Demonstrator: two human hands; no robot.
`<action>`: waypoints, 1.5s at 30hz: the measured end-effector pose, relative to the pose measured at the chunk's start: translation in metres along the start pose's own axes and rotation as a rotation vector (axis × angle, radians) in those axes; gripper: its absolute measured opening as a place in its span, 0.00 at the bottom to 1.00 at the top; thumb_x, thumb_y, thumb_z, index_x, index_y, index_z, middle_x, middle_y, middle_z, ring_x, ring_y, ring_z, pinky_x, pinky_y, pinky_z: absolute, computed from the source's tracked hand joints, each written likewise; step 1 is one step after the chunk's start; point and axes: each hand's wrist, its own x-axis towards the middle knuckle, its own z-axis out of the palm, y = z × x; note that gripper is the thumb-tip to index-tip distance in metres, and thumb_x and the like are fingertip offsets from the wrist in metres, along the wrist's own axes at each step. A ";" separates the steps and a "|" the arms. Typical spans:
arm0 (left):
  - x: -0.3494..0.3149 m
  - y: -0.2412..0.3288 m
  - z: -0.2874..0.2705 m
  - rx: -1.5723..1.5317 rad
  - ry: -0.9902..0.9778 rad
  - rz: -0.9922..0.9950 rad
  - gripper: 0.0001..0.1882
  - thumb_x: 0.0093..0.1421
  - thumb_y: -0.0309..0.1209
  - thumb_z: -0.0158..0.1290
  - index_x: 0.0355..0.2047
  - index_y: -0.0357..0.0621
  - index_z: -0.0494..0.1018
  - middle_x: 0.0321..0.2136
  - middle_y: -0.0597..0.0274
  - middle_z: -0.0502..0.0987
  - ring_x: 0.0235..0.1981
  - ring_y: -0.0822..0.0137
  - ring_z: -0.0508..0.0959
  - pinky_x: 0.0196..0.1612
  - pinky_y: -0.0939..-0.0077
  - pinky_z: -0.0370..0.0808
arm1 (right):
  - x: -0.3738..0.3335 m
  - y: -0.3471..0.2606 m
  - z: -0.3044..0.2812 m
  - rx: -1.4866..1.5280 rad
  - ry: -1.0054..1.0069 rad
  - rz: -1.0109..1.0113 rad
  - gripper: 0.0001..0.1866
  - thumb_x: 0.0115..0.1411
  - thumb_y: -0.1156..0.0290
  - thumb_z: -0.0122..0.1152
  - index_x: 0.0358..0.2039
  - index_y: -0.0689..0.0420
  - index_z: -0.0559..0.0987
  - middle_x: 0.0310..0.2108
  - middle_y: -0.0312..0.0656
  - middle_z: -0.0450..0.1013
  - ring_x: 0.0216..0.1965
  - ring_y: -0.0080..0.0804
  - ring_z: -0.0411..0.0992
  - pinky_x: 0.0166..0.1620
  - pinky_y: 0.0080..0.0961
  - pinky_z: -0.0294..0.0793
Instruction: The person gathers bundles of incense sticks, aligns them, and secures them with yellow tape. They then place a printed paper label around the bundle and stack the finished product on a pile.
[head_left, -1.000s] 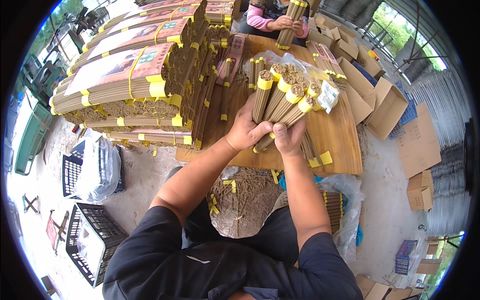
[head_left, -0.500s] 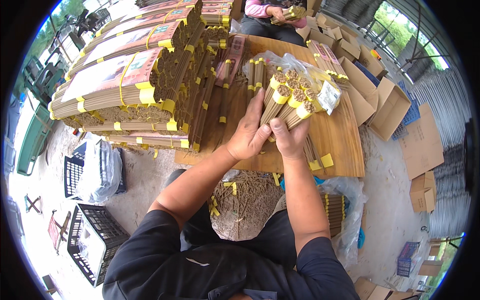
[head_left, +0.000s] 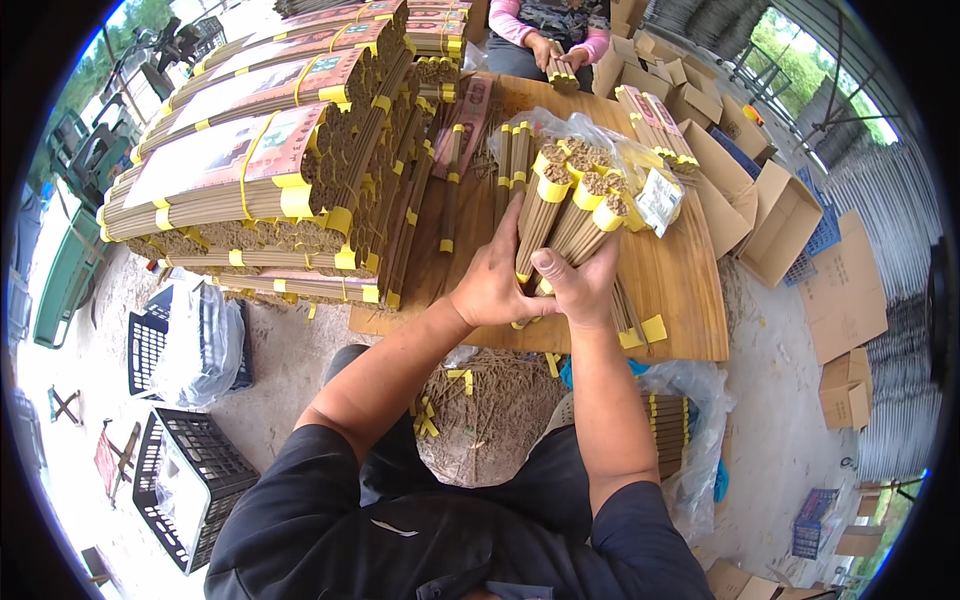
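Note:
Between my two hands stand several bundles of brown incense sticks (head_left: 566,226), each wrapped with yellow paper bands, their upper ends tilted away from me. My left hand (head_left: 492,280) is wrapped round the left side of the bundles. Against the right side presses my right hand (head_left: 580,284), its thumb lying across the front. Their lower ends are partly hidden behind my hands. Just beyond lie more banded bundles (head_left: 514,158) on the wooden table (head_left: 690,310). A thin banded bundle (head_left: 452,190) lies further left, and loose sticks with a yellow paper strip (head_left: 640,330) lie near the right front edge.
A tall stack of labelled incense packs (head_left: 230,170) fills the table's left. Clear plastic bags (head_left: 640,150) lie behind the bundles. Across the table a person (head_left: 560,40) holds another bundle. Cardboard boxes (head_left: 775,220) stand right; black crates (head_left: 190,480) sit on the floor at left.
The bundles in my hands have shifted and spread into two groups with a gap between. The person opposite has brought a bundle lower, holding it with both hands.

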 end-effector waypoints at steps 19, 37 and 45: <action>0.009 0.010 0.006 -0.058 -0.030 -0.030 0.63 0.41 0.38 0.70 0.72 0.32 0.45 0.67 0.41 0.60 0.70 0.49 0.62 0.71 0.61 0.59 | -0.017 0.004 -0.003 0.009 0.226 -0.051 0.23 0.72 0.59 0.51 0.56 0.67 0.69 0.49 0.43 0.72 0.49 0.29 0.69 0.58 0.30 0.66; -0.001 -0.002 0.006 -0.131 0.018 -0.096 0.64 0.41 0.40 0.69 0.73 0.33 0.44 0.67 0.42 0.61 0.68 0.50 0.63 0.70 0.60 0.60 | 0.007 -0.093 -0.077 -0.340 0.161 0.303 0.17 0.69 0.64 0.63 0.53 0.60 0.78 0.31 0.35 0.77 0.26 0.19 0.73 0.29 0.15 0.69; 0.001 0.006 0.006 -0.110 0.013 -0.134 0.63 0.41 0.39 0.68 0.73 0.35 0.44 0.65 0.44 0.64 0.67 0.52 0.66 0.68 0.61 0.62 | 0.006 -0.079 -0.079 0.137 0.073 0.060 0.28 0.57 0.88 0.47 0.60 0.64 0.71 0.47 0.45 0.72 0.42 0.31 0.74 0.49 0.36 0.84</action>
